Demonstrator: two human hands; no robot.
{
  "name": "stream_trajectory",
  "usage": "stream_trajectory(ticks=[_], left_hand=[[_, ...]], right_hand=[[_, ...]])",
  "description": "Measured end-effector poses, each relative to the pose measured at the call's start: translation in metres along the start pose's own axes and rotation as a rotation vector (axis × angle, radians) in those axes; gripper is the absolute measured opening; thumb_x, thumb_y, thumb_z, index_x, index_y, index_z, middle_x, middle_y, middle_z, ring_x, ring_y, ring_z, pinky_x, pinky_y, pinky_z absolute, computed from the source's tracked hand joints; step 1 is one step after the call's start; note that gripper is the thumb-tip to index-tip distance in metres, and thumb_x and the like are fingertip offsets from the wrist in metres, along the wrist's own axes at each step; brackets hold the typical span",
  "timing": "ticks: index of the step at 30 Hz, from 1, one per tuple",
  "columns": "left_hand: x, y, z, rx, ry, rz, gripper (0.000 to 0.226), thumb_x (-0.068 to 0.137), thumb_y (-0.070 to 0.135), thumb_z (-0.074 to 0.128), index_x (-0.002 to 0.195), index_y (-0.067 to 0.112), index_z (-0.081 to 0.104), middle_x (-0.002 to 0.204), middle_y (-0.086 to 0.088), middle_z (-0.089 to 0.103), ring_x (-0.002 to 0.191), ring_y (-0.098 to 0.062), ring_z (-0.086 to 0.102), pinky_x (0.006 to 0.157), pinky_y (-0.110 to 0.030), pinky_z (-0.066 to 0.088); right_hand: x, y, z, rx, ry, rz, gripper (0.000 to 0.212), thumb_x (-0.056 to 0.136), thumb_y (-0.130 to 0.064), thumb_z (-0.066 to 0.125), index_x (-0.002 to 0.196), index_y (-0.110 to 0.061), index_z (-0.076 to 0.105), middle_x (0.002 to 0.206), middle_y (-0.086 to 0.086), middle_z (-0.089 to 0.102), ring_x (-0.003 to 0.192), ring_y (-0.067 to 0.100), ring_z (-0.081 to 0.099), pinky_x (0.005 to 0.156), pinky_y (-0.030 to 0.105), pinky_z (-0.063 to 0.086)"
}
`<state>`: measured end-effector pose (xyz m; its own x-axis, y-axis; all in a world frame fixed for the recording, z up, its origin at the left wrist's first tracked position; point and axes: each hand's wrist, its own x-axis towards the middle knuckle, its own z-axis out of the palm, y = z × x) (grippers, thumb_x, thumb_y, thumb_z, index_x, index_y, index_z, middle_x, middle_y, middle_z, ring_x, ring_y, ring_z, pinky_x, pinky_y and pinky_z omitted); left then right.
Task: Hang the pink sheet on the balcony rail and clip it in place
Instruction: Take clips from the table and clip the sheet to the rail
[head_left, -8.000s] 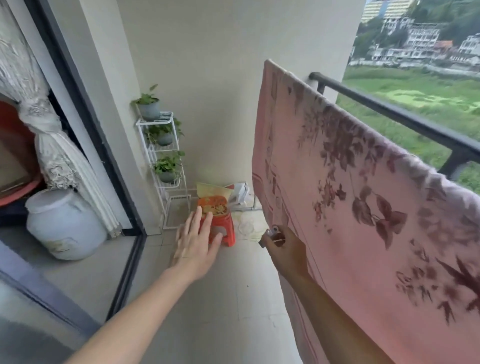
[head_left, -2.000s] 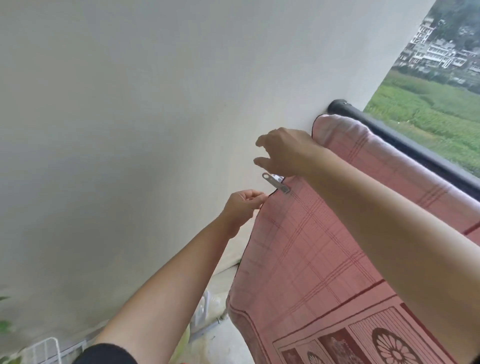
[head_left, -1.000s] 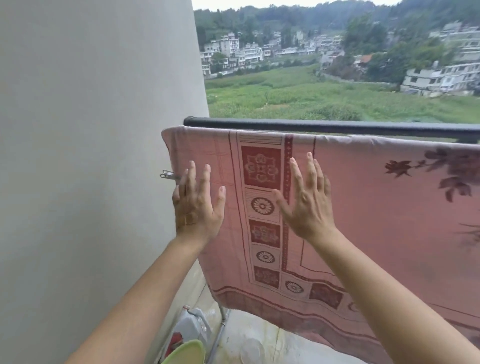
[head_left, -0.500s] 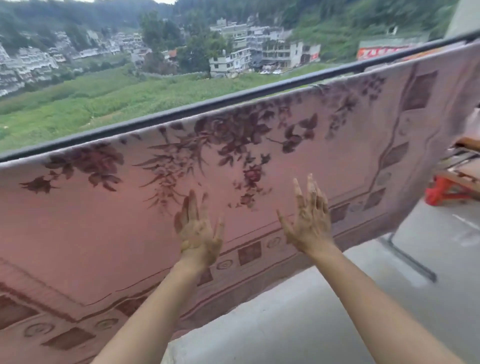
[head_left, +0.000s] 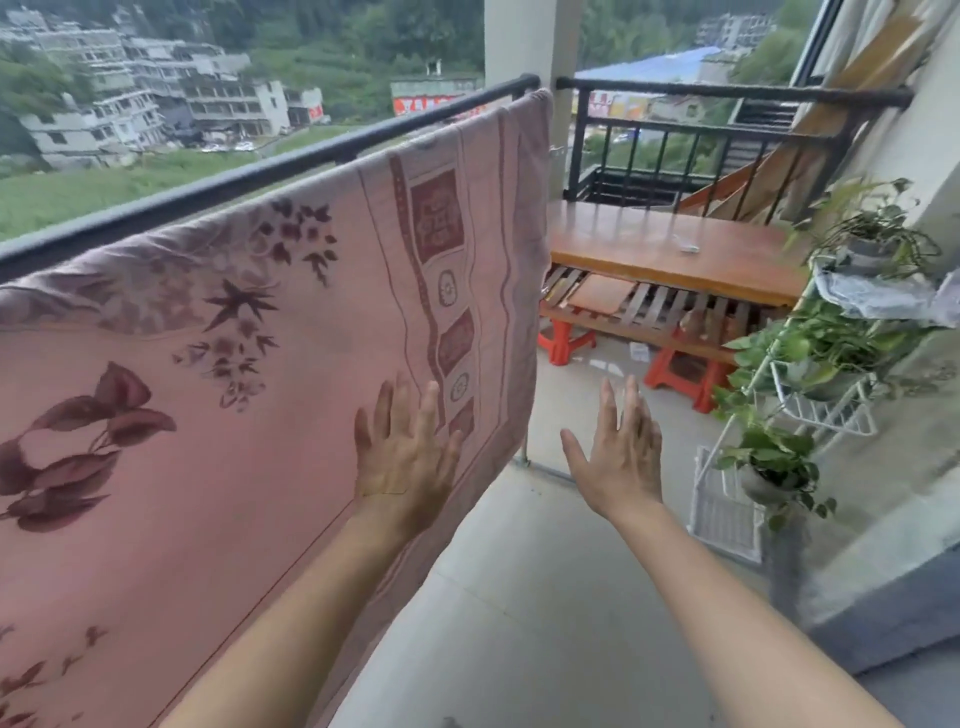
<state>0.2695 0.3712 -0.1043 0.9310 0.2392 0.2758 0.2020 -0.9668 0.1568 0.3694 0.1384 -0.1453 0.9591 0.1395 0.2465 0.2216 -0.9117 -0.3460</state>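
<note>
My left hand is open, fingers straight and spread, palm towards the pink sheet near its right edge; I cannot tell whether the palm presses the cloth. My right hand is open too, holding nothing, raised in the air just past that edge.

To the right a white wire plant stand with trailing potted plants narrows the floor. Farther on, a low wooden table rests on red plastic stools, with a small pale object on top, too small to name.

The sheet hangs over the dark balcony rail, running from the near left to the far end by the pillar. It has dark red leaves and flowers and a banded border of squares and medallions.
</note>
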Motion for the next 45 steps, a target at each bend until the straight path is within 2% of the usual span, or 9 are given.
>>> stream_trajectory(ticks=[3,7,11,15,19,22,28,34,45], left_hand=[[0.077,0.016,0.038,-0.024,-0.049,0.087,0.066,0.096,0.052,0.017,0.155,0.023,0.018,0.164,-0.01,0.001,0.15,-0.029,0.003,0.12,-0.054,0.007],[0.179,0.052,0.064,0.001,-0.034,0.219,0.065,0.093,0.052,0.027,0.147,0.018,0.039,0.157,-0.017,0.028,0.142,-0.033,0.02,0.114,-0.055,0.02],[0.276,0.104,0.087,-0.038,-0.133,0.324,0.074,0.09,0.059,0.006,0.155,0.025,0.014,0.164,-0.008,0.002,0.149,-0.028,0.006,0.117,-0.053,0.012],[0.352,0.157,0.138,-0.012,-0.156,0.415,0.07,0.094,0.059,0.014,0.155,0.025,0.013,0.164,-0.01,0.006,0.15,-0.031,0.006,0.119,-0.054,0.011],[0.429,0.217,0.198,0.018,-0.201,0.494,0.066,0.099,0.057,0.019,0.156,0.025,0.008,0.164,-0.007,-0.009,0.151,-0.028,-0.01,0.12,-0.053,0.004],[0.501,0.264,0.237,0.047,-0.213,0.491,0.069,0.097,0.058,0.013,0.157,0.024,0.006,0.164,-0.008,-0.008,0.151,-0.028,-0.008,0.12,-0.053,0.006],[0.659,0.351,0.269,0.003,-0.165,0.412,0.067,0.099,0.056,0.025,0.155,0.022,0.02,0.164,-0.011,0.006,0.15,-0.031,0.005,0.119,-0.054,0.01],[0.778,0.394,0.292,-0.044,-0.19,0.395,0.068,0.099,0.06,0.019,0.156,0.026,0.006,0.165,-0.006,-0.006,0.151,-0.026,-0.003,0.121,-0.05,0.005],[1.014,0.46,0.468,-0.023,-0.353,0.419,0.069,0.099,0.059,0.017,0.157,0.026,0.001,0.164,-0.007,-0.009,0.151,-0.026,-0.004,0.121,-0.05,0.009]], right_hand=[[0.05,0.024,0.013,-0.055,-0.007,0.059,0.082,0.097,-0.055,0.042,0.159,-0.019,0.002,0.165,0.014,-0.01,0.151,0.033,0.003,0.122,0.048,0.008],[0.121,0.053,0.006,-0.071,0.021,0.174,0.083,0.098,-0.054,0.042,0.159,-0.024,-0.005,0.165,0.011,-0.014,0.152,0.032,0.003,0.122,0.047,0.008],[0.184,0.097,-0.005,-0.121,0.087,0.278,0.084,0.097,-0.056,0.041,0.158,-0.026,-0.007,0.166,0.01,-0.012,0.152,0.031,0.006,0.122,0.046,0.009],[0.241,0.149,0.003,-0.104,0.136,0.403,0.084,0.095,-0.054,0.044,0.159,-0.022,0.0,0.166,0.012,-0.005,0.152,0.033,0.01,0.121,0.047,0.014],[0.317,0.211,0.028,-0.087,0.109,0.444,0.083,0.097,-0.055,0.041,0.159,-0.021,-0.003,0.165,0.012,-0.008,0.152,0.033,0.008,0.121,0.047,0.015],[0.393,0.262,0.043,-0.055,0.075,0.457,0.082,0.099,-0.053,0.039,0.159,-0.022,-0.006,0.165,0.012,-0.011,0.152,0.032,0.004,0.121,0.047,0.011],[0.561,0.347,0.036,-0.038,-0.004,0.459,0.08,0.098,-0.052,0.04,0.159,-0.022,-0.004,0.166,0.013,-0.009,0.153,0.032,0.008,0.122,0.047,0.014],[0.704,0.386,0.037,-0.052,-0.086,0.451,0.078,0.098,-0.051,0.041,0.159,-0.022,0.002,0.166,0.01,-0.001,0.151,0.032,0.011,0.119,0.048,0.024],[0.928,0.476,0.13,-0.09,-0.193,0.512,0.069,0.101,-0.045,0.042,0.158,-0.022,0.011,0.166,0.006,0.005,0.151,0.028,0.016,0.116,0.046,0.028]])
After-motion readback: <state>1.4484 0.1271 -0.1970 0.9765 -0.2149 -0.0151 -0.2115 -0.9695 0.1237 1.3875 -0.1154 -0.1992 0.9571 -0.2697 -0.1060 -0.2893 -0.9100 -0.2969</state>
